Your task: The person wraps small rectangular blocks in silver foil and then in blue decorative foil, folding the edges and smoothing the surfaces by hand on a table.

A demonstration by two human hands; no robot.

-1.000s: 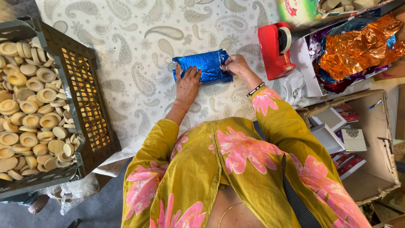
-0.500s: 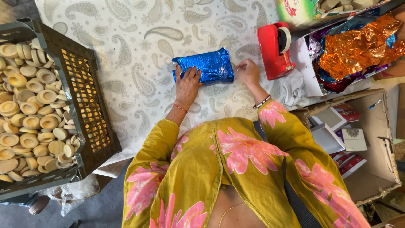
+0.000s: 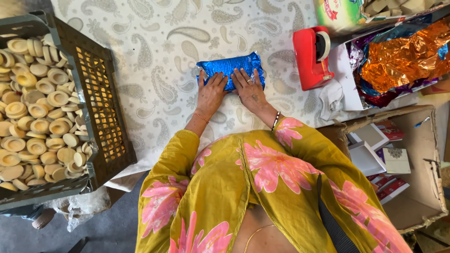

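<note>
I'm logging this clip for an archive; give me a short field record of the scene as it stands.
surface: paisley-patterned white tablecloth
left hand: flat on the blue foil-wrapped packet
right hand: flat on the same packet, ring on one finger
left of packet: dark plastic crate of round tan discs
right of packet: red tape dispenser, crumpled orange foil sheet
lower right: open cardboard box

A shiny blue foil-wrapped oblong parcel [image 3: 229,68] lies on a white cloth with grey paisley print [image 3: 154,61]. Red plastic tape dispenser [image 3: 311,57], right; beyond it, crumpled orange and purple metallic foil sheets [image 3: 403,58]. Dark grey plastic lattice crate [image 3: 101,107], left, filled with pale tan round discs [image 3: 35,117]. Mustard-yellow sleeves [image 3: 300,159] bear large pink flowers.
</note>
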